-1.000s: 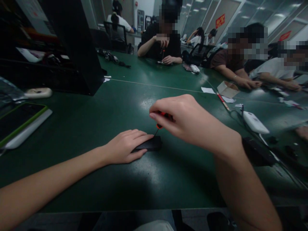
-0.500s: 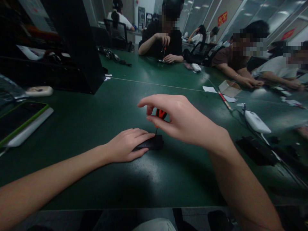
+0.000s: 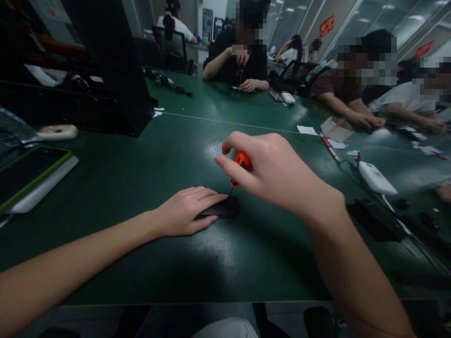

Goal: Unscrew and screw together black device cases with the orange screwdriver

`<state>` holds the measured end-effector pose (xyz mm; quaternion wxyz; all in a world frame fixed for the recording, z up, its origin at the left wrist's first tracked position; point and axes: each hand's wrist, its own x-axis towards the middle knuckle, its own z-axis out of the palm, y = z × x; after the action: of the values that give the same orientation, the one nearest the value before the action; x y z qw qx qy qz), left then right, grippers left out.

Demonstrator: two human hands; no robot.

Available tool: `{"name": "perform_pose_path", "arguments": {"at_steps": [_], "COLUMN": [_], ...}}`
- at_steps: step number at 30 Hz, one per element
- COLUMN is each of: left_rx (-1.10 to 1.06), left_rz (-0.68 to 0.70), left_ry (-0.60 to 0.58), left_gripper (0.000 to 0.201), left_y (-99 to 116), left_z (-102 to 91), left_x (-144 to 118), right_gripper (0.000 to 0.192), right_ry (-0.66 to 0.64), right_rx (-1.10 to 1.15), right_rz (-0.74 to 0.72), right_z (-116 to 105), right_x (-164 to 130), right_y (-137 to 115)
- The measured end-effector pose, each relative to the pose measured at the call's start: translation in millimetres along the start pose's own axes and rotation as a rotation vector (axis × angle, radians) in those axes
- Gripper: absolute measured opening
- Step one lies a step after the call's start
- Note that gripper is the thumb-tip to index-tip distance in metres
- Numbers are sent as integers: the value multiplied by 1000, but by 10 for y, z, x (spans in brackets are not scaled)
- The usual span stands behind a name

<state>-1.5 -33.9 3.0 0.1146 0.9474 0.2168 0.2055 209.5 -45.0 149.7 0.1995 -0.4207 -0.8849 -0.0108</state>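
Note:
A small black oblong device (image 3: 229, 207) lies on the green table in front of me. My left hand (image 3: 190, 210) grips it from the left, fingers along its far side and thumb along its near side. Above its right part, my right hand (image 3: 262, 164) is closed around the orange and black handle of a screwdriver (image 3: 243, 160). The thin shaft slants down and left, its tip reaching the device's far edge beside my left fingertips. Whether the tip sits in a screw cannot be seen.
On the left are a green-edged phone (image 3: 33, 176) and a black rack (image 3: 105, 94). A white adapter (image 3: 377, 177) with cables, a black box (image 3: 377, 219) and a small open carton (image 3: 336, 129) lie to the right. Across the table a person (image 3: 236, 58) also holds a screwdriver; others sit at right.
My right hand has turned and its fingers have curled in more around the handle. The screwdriver now leans further to the right. My left hand and the device have stayed put.

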Motion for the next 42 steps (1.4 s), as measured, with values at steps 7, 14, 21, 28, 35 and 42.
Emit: {"name": "perform_pose_path", "arguments": {"at_steps": [7, 14, 21, 28, 35, 42], "left_rx": [-1, -39, -244, -297, -291, -289], "left_rz": [3, 0, -125, -213, -185, -173], "left_ry": [-11, -5, 35, 8, 18, 0], "left_gripper": [50, 51, 48, 44, 45, 45], "left_y": [-6, -26, -83, -72, -79, -83], "left_z": [-2, 8, -24, -63, -56, -52], "left_x": [1, -10, -7, 10, 6, 9], "right_gripper": [24, 33, 24, 25, 47, 33], "right_ry": [-145, -160, -145, -132, -92, -115], "right_rx": [-91, -10, 76, 83, 134, 70], "right_rz": [8, -123, -178, -187, -191, -162], "right_z": [-225, -222, -192, -154, -134, -125], "right_x": [-147, -149, -84, -75, -71, -72], "right_y": [37, 80, 35, 44, 28, 61]}}
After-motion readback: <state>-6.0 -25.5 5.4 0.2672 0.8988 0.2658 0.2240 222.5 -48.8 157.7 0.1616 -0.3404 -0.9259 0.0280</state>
